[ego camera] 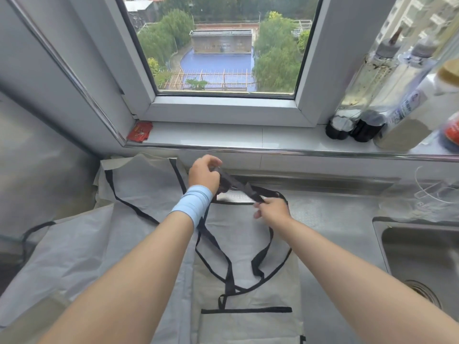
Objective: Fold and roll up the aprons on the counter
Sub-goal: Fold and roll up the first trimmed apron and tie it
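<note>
Strap (pixel 239 186) diag, L hand (pixel 204 173) to R hand (pixel 273 210)

- A big window (pixel 223 45) with a white frame lets in soft daylight.
- Far below outside are green trees (pixel 275 58), a grey building (pixel 221 42) and a blue yard (pixel 216 63).
- A white sill (pixel 248 136) runs under the window, with a shiny metal strip along its front.
- Tall bottles (pixel 367 90) stand close together at the sill's right end.
- A small red packet (pixel 139 131) lies at its left end.
- A grey wall (pixel 37 157) is on the left.
- The counter (pixel 335 214) is shiny metal.
- A metal sink (pixel 422 252) sits in the counter on the right, with a round drain (pixel 422 291).
</note>
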Tool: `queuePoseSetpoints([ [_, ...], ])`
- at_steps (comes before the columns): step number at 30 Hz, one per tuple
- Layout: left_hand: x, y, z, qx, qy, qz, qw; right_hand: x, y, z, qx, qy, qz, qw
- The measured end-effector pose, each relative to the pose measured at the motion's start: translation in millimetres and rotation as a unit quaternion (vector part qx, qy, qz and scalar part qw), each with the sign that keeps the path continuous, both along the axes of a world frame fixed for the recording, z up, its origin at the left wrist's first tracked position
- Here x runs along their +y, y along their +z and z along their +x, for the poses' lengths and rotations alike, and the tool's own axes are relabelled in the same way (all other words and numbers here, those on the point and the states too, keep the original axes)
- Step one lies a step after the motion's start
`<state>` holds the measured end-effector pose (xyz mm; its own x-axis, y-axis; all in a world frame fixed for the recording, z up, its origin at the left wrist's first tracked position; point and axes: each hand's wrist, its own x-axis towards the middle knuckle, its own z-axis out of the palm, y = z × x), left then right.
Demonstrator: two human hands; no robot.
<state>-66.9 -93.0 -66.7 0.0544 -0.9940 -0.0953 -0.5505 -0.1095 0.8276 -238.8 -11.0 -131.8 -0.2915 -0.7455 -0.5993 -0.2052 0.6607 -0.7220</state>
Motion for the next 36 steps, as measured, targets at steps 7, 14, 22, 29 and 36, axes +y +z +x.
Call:
queuePoseSetpoints([
  [7,38,-44,-1,-0.141,-0.156,-0.187,0.960,-2,-4,-62,0.130,-0.210,0.065,0.967],
  [14,65,-69,-2,-0.375,-0.443,-0.014,0.814,2,-15,-52,0.229,-0.152,0.084,0.958],
  [22,32,-69,9,-0.476,-0.288,0.036,0.830,13,-49,-53,0.482,0.380,-0.336,0.714],
  [29,43,-87,23,-0.463,-0.341,-0.116,0.810,17,-56,-74,0.566,0.377,-0.238,0.694],
  [36,64,-67,11,-0.269,-0.289,-0.173,0.902,33,-36,-60,0.479,0.364,-0.296,0.742],
])
